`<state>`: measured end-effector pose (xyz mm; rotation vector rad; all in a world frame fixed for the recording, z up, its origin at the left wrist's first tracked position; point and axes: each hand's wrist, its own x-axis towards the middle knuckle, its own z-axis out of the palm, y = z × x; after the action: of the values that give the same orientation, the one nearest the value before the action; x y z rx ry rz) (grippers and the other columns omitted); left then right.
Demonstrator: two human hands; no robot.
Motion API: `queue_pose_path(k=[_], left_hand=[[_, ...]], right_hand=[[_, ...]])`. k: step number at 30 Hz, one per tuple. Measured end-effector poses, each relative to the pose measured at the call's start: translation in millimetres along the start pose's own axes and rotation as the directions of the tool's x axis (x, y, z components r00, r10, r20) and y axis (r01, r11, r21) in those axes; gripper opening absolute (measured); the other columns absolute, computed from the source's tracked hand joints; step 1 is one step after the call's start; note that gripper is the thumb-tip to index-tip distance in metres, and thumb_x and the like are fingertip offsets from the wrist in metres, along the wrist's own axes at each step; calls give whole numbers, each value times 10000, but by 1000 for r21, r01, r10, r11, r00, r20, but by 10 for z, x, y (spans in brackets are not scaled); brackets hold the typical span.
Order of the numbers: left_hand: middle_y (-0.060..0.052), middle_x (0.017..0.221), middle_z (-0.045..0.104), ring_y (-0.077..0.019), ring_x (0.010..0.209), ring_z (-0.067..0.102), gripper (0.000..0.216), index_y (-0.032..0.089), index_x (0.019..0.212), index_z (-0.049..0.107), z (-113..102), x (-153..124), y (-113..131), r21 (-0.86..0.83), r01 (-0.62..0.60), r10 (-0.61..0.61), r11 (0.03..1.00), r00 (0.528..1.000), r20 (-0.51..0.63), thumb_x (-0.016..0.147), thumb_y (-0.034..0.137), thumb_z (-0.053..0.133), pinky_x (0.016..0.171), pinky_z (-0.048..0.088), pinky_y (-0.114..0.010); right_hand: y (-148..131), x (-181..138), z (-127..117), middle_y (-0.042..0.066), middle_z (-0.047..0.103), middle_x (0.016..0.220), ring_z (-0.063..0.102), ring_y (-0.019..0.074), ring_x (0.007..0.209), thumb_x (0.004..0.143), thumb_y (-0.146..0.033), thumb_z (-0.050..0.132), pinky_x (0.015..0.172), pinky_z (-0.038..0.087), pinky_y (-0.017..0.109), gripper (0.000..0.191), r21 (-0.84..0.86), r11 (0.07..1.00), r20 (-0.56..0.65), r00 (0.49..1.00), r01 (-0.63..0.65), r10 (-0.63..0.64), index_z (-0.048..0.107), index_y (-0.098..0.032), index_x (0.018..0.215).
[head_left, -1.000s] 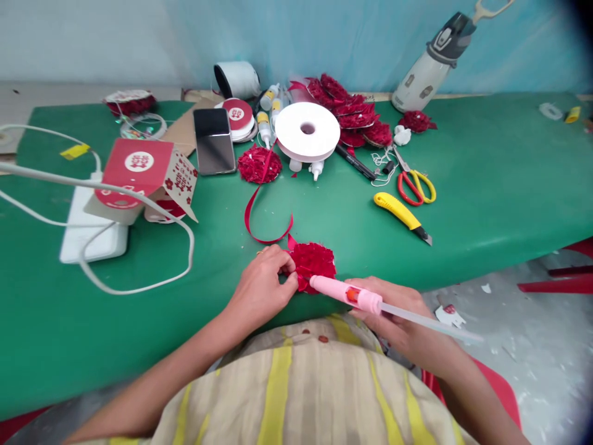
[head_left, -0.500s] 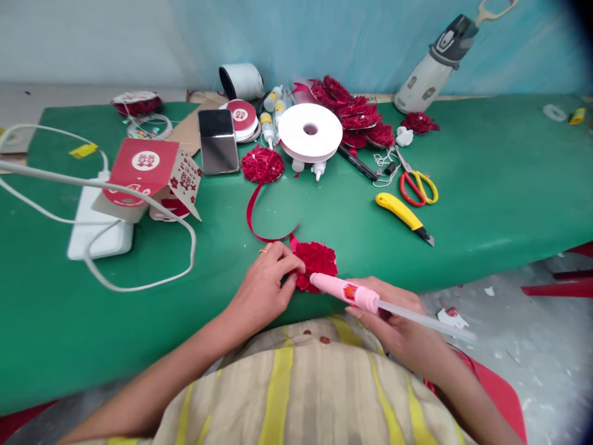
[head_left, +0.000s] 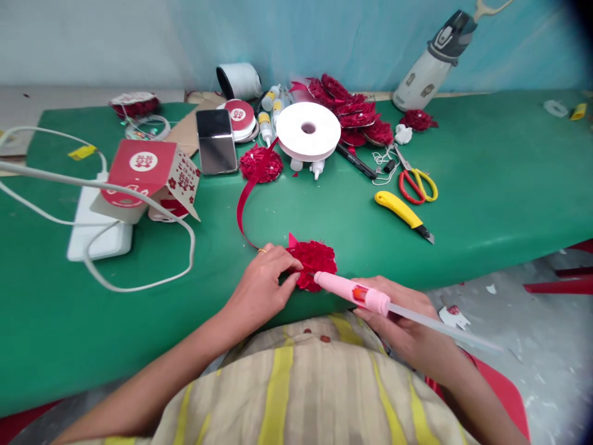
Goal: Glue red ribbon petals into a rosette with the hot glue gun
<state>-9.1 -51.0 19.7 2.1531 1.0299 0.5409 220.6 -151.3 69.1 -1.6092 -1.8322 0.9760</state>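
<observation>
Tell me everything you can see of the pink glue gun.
The pink glue gun is a slim pen-shaped tool, plastic by its look, with an orange switch and a clear glue stick jutting from its rear. The right hand holds it nearly level, its tip against the red paper flower at the green table edge.

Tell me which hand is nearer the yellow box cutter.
Right. The right hand, holding the pink glue gun, lies toward the person from the box cutter; the left hand pinches the red flower farther left.
</observation>
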Motion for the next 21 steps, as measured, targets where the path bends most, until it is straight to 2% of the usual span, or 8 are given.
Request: queue_pose_path(k=[6,16,21], left_hand=[[-20,846,670,-174,828,573,113,207,862,645,-3,-11,14,-1,21,-21,1000,1000,-4,852,155,545,849,413,-370],[-21,822,658,-163,786,541,119,193,836,638,8,-14,8,-24,46,-46,999,999,6,853,146,530,802,411,-345],[-23,804,652,-169,764,536,138,204,799,637,6,-10,25,4,63,-63,998,998,16,853,159,518,788,416,-352]], right_hand=[[18,40,47,47,674,954,614,172,771,931,-259,537,669,472,280,224,-22,1000,8,1000,6,-6,593,-242,1146],[-22,65,38,45,672,979,620,174,809,938,-237,531,683,474,280,215,-29,999,78,997,-18,20,599,-248,1141],[-24,54,5,54,681,994,636,188,823,931,-249,536,676,496,285,233,-27,999,66,998,-17,19,601,-248,1154]])
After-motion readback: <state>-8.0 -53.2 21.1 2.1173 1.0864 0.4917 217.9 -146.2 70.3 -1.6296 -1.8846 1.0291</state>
